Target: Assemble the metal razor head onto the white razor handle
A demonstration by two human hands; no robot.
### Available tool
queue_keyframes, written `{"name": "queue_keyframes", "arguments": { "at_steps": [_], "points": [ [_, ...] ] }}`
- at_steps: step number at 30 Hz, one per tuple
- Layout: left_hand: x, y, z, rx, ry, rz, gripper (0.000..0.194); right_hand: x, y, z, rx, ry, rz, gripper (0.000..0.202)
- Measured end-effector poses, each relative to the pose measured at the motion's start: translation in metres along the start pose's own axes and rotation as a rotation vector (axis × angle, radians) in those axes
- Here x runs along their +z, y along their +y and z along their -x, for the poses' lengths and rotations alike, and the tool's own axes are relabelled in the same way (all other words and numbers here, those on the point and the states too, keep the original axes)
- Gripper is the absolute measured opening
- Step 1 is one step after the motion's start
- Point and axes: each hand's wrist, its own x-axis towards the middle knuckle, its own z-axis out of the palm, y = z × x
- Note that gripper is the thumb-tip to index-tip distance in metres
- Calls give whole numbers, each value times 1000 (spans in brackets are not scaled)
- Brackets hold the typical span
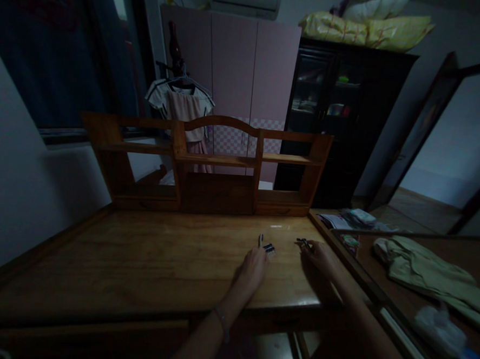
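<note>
Left hand (253, 267) by dark cylinders (269, 248) and right hand (320, 255) at a dark piece (302, 242) work apart on a wooden desk (137, 260), grips unclear, light pinches probably best.

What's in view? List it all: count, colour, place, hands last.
desk: 1, brown, foreground
shelf: 1, brown, back of desk
small objects: several, dark, two spots on desk
wardrobe: 1, pinkish, behind shelf
cabinet: 1, black, right of wardrobe
bags: count unclear, yellow and white, atop cabinet
air conditioner: 1, pale, above wardrobe
clothes: several, white and pink, hanging before wardrobe
curtain: count unclear, dark blue, upper left
door: 1, dark, far right
cloth: 1, pale green, right of desk
plastic bag: 1, whitish, near cloth
left hand: 1, bare, at left spot
right hand: 1, bare, at right spot
</note>
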Motion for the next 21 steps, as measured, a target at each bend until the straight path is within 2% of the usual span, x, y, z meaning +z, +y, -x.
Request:
{"name": "queue_keyframes", "arguments": {
  "at_steps": [3, 7, 10, 14, 18, 21],
  "points": [
    [9, 27, -3, 22, -14, 14, 27, -4, 2, 1, 4, 10, -14, 35],
    [17, 67, -7, 28, -88, 64, 26, -10, 7, 5, 16, 26, 1, 36],
    [24, 87, -11, 34, -98, 94, 26, -11, 13, 9, 26, 68, 54, 37],
    [31, 94, -14, 23, -65, 102, 34, -10, 19, 12, 29, 120, 110, 35],
    [32, 86, -15, 5, -19, 28, 35, -7, 23, 11, -4, 93, 124, 31],
    [31, 80, -13, 8, -44, -9, 32, -2, 26, 9, -6, 86, 135, 32]
  ]
}}
